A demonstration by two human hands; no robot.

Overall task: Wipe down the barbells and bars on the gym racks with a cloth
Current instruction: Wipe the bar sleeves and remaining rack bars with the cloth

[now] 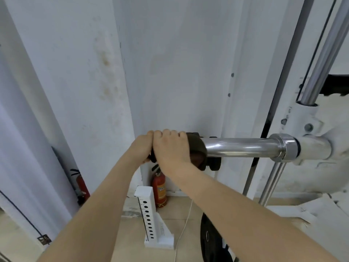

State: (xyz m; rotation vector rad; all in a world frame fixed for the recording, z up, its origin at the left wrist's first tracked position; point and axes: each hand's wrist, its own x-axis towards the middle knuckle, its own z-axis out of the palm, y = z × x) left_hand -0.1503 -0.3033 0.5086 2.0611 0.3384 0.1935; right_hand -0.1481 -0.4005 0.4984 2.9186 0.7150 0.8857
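Both arms reach forward, left grip (142, 146) and right grip (170, 148) curled round cloth (196, 146) on bar (238, 147).

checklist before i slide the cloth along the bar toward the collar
1. Cloth wrapped round bar: ok.
2. Right hand grips cloth: ok.
3. Left hand grips cloth at the bar's end: ok.
4. Bare bar up to collar free of obstructions: ok.
5. Bar locked in its rack: cannot tell.
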